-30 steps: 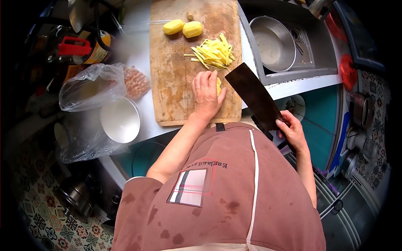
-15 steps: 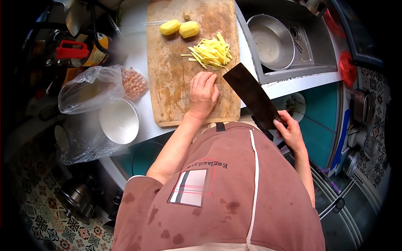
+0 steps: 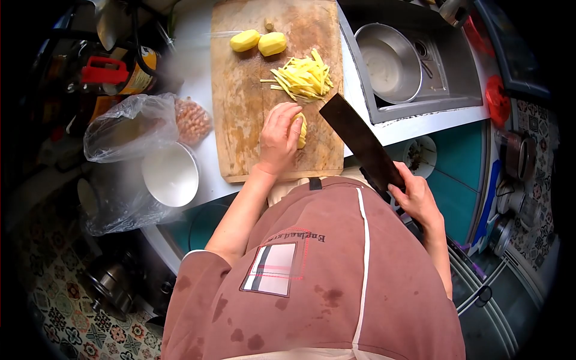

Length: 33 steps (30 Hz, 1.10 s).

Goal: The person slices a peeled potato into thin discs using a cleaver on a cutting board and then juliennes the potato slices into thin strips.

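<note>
My left hand (image 3: 279,139) is closed over sliced potato (image 3: 302,131) near the front of the wooden cutting board (image 3: 240,108); its palm hides part of the slices. In my right hand (image 3: 414,195) is the handle end of a dark, broad-bladed cleaver (image 3: 360,138), its blade slanting up over the board's right edge, apart from the potato. Beyond my left hand lies a pile of thin yellow potato strips (image 3: 306,77). Farther back are two whole peeled potatoes, one on the left (image 3: 245,41) and one on the right (image 3: 272,44), with a small brownish piece (image 3: 269,24) behind them.
Left of the board are a white bowl (image 3: 171,175), a clear plastic bag (image 3: 129,129) and a bag of pinkish pieces (image 3: 192,122). A metal basin (image 3: 387,66) sits in the sink (image 3: 444,99) at right. A dish with scraps (image 3: 420,156) is below the counter.
My left hand has shifted left, and more of the sliced potato shows beside its fingers. The cleaver is still in my right hand and now tilts a little more steeply.
</note>
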### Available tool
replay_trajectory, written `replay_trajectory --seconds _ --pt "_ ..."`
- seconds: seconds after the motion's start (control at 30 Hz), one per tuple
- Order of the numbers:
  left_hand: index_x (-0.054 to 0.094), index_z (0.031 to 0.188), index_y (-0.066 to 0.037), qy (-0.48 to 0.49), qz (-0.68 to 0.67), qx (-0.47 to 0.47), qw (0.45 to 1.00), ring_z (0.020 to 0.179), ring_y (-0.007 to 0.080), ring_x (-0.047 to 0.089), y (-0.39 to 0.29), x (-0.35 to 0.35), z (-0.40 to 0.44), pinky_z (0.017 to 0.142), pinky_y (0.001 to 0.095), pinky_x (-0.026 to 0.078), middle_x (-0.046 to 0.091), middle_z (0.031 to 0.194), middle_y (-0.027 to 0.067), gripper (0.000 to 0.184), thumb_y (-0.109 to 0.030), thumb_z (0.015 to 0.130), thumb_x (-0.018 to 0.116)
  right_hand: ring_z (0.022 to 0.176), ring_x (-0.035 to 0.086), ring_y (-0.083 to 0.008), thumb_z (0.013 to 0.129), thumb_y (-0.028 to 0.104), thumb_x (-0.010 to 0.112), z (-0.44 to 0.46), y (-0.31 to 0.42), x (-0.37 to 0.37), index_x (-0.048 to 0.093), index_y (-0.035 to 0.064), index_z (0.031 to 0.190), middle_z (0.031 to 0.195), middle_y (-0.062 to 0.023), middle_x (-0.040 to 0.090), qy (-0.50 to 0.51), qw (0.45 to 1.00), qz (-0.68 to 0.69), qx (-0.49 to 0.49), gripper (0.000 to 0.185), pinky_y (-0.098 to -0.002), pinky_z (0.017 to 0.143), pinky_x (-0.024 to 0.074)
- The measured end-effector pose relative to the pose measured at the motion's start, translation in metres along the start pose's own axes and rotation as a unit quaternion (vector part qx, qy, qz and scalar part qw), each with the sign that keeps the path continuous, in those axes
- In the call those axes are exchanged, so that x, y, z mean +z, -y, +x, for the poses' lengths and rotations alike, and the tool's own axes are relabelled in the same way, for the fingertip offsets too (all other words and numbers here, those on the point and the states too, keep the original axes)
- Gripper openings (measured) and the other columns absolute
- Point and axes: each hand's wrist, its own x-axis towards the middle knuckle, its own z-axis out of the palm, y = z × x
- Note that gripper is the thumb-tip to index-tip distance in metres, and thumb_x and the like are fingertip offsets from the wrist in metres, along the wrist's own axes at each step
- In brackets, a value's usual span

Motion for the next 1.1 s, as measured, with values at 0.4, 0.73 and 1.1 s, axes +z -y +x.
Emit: replay_trajectory --seconds 0.4,0.73,1.1 --pt "0.061 0.115 0.002 0.196 0.173 0.057 0.964 0.116 0.0349 0.053 -0.030 -0.032 -0.010 0.098 0.0401 0.048 0.056 0.125 0.0157 0.036 0.000 0.079 0.055 0.075 0.068 -0.0267 0.086 -0.001 0.060 0.025 0.017 0.021 0.062 0.0138 0.125 0.099 -0.0081 0.070 -0.164 0.936 -0.191 -0.246 0.042 -0.0355 0.063 0.0547" --pt "0.065 0.105 0.005 0.236 0.196 0.063 0.950 0.113 0.0384 0.054 -0.026 -0.031 -0.011 0.099 0.0425 0.046 0.060 0.112 0.0206 0.031 -0.001 0.076 0.055 0.069 0.064 -0.0192 0.080 0.004 0.062 0.037 0.017 0.016 0.061 0.0156 0.127 0.107 -0.0056 0.068 -0.134 0.894 -0.312 -0.294 0.049 -0.0308 0.063 0.0551" --pt "0.066 0.102 0.000 0.201 0.219 0.070 0.952 0.097 0.0309 0.057 -0.028 -0.032 -0.009 0.086 0.0375 0.052 0.060 0.098 0.0143 0.027 -0.004 0.077 0.058 0.075 0.067 -0.0202 0.077 0.000 0.058 0.080 0.003 0.043 0.060 0.0146 0.128 0.108 -0.0068 0.067 -0.132 0.898 -0.283 -0.310 0.053 -0.0318 0.064 0.0553"
